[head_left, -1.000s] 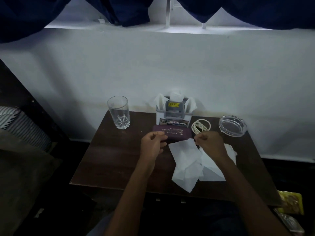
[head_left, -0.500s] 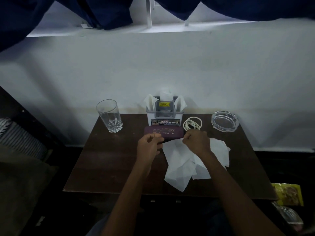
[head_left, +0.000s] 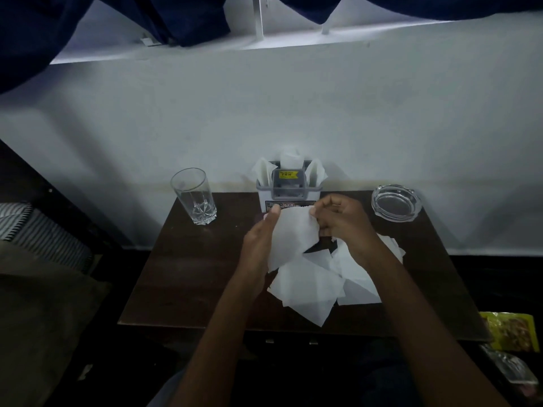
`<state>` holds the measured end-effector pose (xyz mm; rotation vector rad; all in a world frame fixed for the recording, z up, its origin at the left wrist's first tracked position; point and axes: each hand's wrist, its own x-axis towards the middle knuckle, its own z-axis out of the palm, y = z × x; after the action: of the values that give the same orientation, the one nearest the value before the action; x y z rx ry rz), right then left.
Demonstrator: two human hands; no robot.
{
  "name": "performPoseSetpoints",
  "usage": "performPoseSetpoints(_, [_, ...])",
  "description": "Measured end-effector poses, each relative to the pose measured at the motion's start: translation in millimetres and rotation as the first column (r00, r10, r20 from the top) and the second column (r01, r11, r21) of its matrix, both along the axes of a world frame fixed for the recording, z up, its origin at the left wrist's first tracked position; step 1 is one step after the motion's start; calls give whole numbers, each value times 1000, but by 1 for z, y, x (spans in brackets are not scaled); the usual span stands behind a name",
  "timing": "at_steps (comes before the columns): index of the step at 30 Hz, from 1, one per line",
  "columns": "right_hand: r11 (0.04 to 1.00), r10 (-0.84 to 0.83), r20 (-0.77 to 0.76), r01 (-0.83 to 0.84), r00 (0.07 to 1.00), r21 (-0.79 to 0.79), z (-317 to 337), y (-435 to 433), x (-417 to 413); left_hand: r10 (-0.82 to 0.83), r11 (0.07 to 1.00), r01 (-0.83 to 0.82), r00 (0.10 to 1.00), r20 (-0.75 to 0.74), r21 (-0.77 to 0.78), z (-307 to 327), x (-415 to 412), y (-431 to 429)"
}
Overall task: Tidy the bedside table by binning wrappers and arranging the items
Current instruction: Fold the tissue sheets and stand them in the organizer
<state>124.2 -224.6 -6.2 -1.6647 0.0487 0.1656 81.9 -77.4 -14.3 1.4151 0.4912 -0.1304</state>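
Tissue sheet (head_left: 293, 235) was held above the bedside table (head_left: 191, 274), clamped by the thumb of the left hand (head_left: 258, 245) and pinched by curled fingers of the right hand (head_left: 343, 221); loose sheets (head_left: 308, 289) were spread beneath it.

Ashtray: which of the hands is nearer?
Right. The right hand pinches the paper sheet on the side facing the ashtray; the left hand holds its far edge.

Pale wall (head_left: 293, 113), dimly lit, fills the centre. Top: daylight falls on a white sill (head_left: 264, 45) beneath dark blue curtains (head_left: 44, 30). Lower centre: dark wooden bench (head_left: 191, 274) against the wall. Left edge: striped pillow (head_left: 38, 230).
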Motion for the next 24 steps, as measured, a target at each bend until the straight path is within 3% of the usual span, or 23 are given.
performPoseSetpoints(3, [998,-54,-4,54,999,-22,-5,4,3,-65,996,66,998,-17,58,-1,-5,-1])
performPoseSetpoints(7, [996,-76,-48,78,996,39,-13,7,4,86,996,-86,996,-30,28,-3,-5,2])
performPoseSetpoints(9, [989,-41,-6,40,999,-142,-27,7,5,204,978,-203,979,-8,39,-2,-3,8])
performPoseSetpoints(12, [814,184,54,-121,981,-568,-56,6,8,385,922,-386,922,33,21,3,-3,17])
performPoseSetpoints(14, [711,317,28,-218,948,-669,-72,9,7,466,885,-466,884,33,-21,4,-2,23])
performPoseSetpoints(17, [574,410,50,-215,911,-790,-86,17,8,500,864,-498,866,4,-72,6,-1,27])
performPoseSetpoints(20, [573,425,103,-180,899,-799,-87,21,6,474,877,-473,880,-4,-83,5,-1,29])
performPoseSetpoints(24, [683,419,127,-220,899,-696,-75,21,4,439,892,-441,897,-44,-97,3,0,32])
